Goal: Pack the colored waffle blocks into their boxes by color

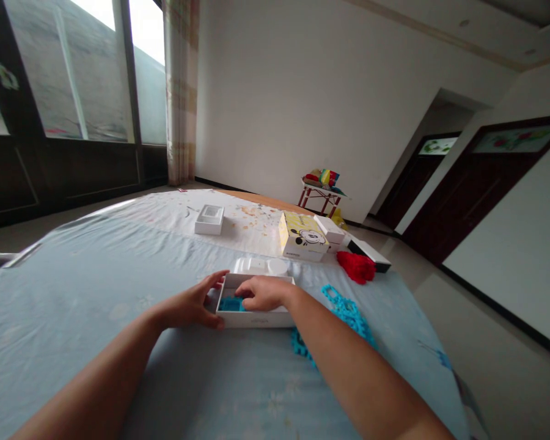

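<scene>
A shallow white box [252, 319] lies open on the pale blue tablecloth [96, 293] in front of me. My left hand [193, 304] grips the box's left wall, thumb over the rim. Inside the box, my right hand [264, 292] has its fingers curled down onto a blue crocheted piece [231, 304]. Whether the fingers pinch it is hidden. More blue crochet work [348, 313] lies on the cloth to the right of the box, partly under my right forearm.
Behind the box lies a white lid [260, 266]. Further back are a small white box [209, 219], a yellow cartoon box [302, 236], a white case [329, 230], a dark flat box [370, 253] and a red crocheted item [356, 266]. The table's edge runs along the right.
</scene>
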### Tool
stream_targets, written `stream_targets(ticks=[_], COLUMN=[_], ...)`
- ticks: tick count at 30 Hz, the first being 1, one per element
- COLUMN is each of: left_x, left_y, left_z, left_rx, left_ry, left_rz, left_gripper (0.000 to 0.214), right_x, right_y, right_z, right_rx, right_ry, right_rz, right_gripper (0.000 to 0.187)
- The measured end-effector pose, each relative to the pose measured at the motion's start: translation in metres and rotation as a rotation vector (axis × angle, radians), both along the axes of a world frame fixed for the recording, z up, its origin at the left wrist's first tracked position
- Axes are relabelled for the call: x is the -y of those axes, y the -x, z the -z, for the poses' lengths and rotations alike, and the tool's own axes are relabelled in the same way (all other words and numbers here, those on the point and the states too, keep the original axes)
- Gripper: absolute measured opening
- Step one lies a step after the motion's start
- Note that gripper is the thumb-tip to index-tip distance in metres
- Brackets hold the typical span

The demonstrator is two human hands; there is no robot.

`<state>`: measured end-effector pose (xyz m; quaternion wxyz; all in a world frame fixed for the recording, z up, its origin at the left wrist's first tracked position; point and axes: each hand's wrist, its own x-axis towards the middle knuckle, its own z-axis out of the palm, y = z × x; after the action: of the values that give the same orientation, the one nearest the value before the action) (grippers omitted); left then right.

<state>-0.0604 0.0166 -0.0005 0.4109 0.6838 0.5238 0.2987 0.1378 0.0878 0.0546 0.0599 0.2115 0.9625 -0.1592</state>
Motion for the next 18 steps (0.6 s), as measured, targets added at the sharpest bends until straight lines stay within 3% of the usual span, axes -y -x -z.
stream_targets(ticks=[4,8,13,18], left_x=[0.000,0.000,-0.004,-0.005], left_y=[-0.002,-0.005,-0.005,-0.004], left_z=[-0.002,-0.004,-0.004,-0.004], left_rx=[-0.001,0.012,-0.010,-0.026], left_ry=[0.017,0.063,0.072,0.081], left_rz=[0.002,0.008,-0.032,-0.053], left_gripper=[0.099,0.097,0.098,0.098], right_x=[0.004,0.000,0.008,0.033], right_y=[-0.002,-0.021,-0.082,-0.143], right_z=[0.003,0.001,-0.013,-0.012], right_rx=[-0.076,-0.288,-0.702,-0.574], right_ry=[0.028,0.130,0.184,0.039], right_rz=[0.030,0.217,0.432,0.595], right_gripper=[0.030,0.038,0.034,0.028])
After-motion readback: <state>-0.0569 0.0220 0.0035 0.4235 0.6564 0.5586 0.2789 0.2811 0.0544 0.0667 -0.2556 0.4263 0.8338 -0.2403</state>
